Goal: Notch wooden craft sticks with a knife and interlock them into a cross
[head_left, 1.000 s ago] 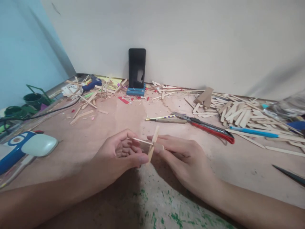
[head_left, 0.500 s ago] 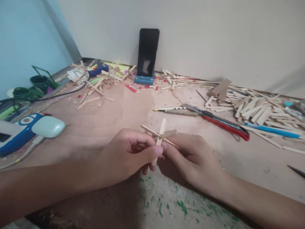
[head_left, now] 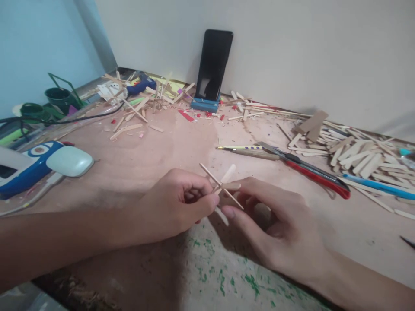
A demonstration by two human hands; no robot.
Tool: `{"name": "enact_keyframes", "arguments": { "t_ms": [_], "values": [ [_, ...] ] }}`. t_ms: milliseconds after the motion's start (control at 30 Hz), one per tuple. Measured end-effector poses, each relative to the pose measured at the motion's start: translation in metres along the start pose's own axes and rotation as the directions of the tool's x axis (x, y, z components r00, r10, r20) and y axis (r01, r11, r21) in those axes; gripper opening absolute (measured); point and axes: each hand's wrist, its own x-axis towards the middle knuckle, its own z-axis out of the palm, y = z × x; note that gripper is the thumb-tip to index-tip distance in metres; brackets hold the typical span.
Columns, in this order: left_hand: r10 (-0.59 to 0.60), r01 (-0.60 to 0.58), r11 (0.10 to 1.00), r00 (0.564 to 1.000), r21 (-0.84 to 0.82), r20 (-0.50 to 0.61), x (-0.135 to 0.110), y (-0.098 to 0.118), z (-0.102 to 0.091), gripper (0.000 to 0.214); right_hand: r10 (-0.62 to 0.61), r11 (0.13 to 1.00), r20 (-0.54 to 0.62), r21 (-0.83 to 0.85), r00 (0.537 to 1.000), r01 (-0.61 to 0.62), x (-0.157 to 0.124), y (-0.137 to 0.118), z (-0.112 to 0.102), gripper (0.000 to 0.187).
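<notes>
In the middle of the head view, my left hand (head_left: 184, 196) pinches a small star-shaped piece of joined craft sticks (head_left: 223, 185) between thumb and fingers. Its thin and flat wooden arms fan out in several directions from one crossing point. My right hand (head_left: 272, 216) is just to the right of it, thumb and forefinger parted, with the tips of two arms reaching into the gap. Whether a fingertip of that hand touches an arm is hard to tell. Beyond the hands lies a red utility knife (head_left: 317, 175), with a patterned pen-like stick (head_left: 243, 147) by its blade.
A black phone (head_left: 214, 65) leans in a blue stand (head_left: 205, 104) by the wall. Loose craft sticks (head_left: 359, 155) are heaped at right beside a blue pen (head_left: 379, 185). Back left are a glue gun (head_left: 141, 84) and stick scraps; nearer sits a pale green rounded case (head_left: 69, 161).
My right hand has loosened from the stick piece and its fingers have spread. The piece has turned in my left hand. The whole view has shifted slightly.
</notes>
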Motion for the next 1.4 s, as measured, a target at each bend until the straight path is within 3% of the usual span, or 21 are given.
{"name": "enact_keyframes", "arguments": {
  "t_ms": [433,767,933,1133,1400],
  "values": [
    [-0.010,0.010,1.000,1.000,0.025,0.013,0.000,0.001,0.003,0.038,-0.086,0.977,0.011,-0.194,0.996,0.086,-0.004,-0.002,0.004,0.031],
    [-0.058,0.058,0.998,0.998,0.008,0.020,-0.001,-0.003,-0.001,0.030,-0.122,0.974,-0.003,-0.195,0.993,0.119,-0.003,-0.001,0.004,0.025],
    [0.009,-0.007,0.998,1.000,0.066,-0.028,0.000,-0.003,-0.004,0.036,-0.063,0.992,-0.040,-0.116,0.997,0.058,-0.004,0.000,0.002,0.013],
    [0.154,-0.130,0.967,0.983,0.220,-0.097,0.005,-0.004,-0.006,0.029,0.124,0.988,-0.039,0.103,0.992,-0.119,0.003,0.004,-0.002,0.026],
    [0.279,-0.232,0.902,0.957,0.363,-0.081,0.007,-0.011,-0.007,0.031,0.313,0.803,0.186,0.472,0.931,-0.364,0.017,0.014,-0.004,0.031]
  ]
}}
